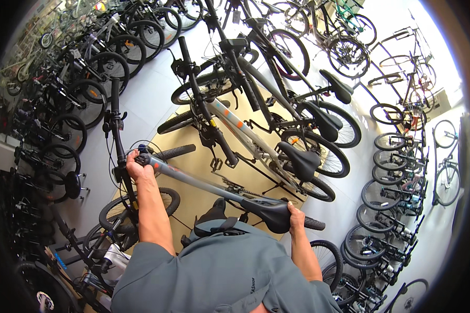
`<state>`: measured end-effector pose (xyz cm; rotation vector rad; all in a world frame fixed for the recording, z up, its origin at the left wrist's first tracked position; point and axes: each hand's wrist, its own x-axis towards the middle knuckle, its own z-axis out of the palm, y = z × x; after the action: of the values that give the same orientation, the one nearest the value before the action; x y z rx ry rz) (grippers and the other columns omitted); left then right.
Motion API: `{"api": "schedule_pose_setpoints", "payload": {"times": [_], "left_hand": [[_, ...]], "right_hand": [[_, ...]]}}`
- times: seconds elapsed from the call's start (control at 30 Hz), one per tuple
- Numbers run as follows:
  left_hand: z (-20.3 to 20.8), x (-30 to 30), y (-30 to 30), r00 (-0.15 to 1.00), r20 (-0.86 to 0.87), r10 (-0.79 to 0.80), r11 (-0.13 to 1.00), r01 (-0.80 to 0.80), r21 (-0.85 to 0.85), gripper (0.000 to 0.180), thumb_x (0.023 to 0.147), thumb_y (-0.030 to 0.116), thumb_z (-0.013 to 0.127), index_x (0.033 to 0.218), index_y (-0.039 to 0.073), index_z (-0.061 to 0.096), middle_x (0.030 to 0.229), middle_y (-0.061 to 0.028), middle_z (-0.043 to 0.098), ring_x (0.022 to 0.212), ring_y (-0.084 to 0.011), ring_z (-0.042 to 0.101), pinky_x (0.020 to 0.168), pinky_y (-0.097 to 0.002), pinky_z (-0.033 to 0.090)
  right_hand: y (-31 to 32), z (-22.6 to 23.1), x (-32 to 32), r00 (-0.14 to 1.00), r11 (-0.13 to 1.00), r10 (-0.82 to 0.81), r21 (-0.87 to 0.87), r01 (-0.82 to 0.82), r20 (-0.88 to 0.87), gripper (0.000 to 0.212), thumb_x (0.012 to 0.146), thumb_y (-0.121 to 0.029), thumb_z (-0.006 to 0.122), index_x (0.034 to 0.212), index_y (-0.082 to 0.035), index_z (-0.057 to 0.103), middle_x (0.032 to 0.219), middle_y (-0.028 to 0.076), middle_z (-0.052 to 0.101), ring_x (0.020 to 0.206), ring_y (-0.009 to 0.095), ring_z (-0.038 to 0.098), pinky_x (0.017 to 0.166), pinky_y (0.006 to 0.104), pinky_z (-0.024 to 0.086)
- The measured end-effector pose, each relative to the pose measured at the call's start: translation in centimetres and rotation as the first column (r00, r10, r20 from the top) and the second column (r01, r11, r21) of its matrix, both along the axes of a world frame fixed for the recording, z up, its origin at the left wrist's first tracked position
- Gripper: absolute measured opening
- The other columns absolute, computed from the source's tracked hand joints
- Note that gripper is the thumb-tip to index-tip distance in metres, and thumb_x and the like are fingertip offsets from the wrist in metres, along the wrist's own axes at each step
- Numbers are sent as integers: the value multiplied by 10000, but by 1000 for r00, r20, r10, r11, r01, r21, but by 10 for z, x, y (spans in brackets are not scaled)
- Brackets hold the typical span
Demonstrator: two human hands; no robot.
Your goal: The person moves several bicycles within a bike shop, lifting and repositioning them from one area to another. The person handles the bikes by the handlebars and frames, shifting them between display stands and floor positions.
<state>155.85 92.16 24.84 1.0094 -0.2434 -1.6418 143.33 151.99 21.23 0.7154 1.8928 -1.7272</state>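
Note:
A grey bicycle with orange marks on its frame (198, 181) stands across the front of my body. My left hand (139, 167) is closed round the stem area at its front, beside the black handlebar (115, 104). Over at the other end, my right hand (296, 217) grips the rear edge of the black saddle (269, 213), thumb on top. The front wheel (176, 152) shows partly beyond the frame, and a bit of the rear tyre (314, 224) sticks out past my right hand. My body and the saddle hide much of the lower bicycle.
Several bicycles stand close ahead, the nearest a light grey one (240, 128) on a tan floor panel (167, 138). Rows of parked bicycles line the left (70, 135) and right (381, 195). A white bicycle (117, 255) stands at lower left, near my left arm.

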Motion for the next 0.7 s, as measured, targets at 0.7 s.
{"api": "schedule_pose_setpoints", "payload": {"times": [0.7], "left_hand": [[-30,-3,0,980,-3,-199,980,199,-27,241,832,106,624,1041,-10,650,1047,-118,678,990,-256,649,939,-416,533]], "right_hand": [[15,-33,31,996,998,40,43,-44,77,386,891,-382,711,856,2,716,816,44,683,712,140,602,695,288,481]]}}
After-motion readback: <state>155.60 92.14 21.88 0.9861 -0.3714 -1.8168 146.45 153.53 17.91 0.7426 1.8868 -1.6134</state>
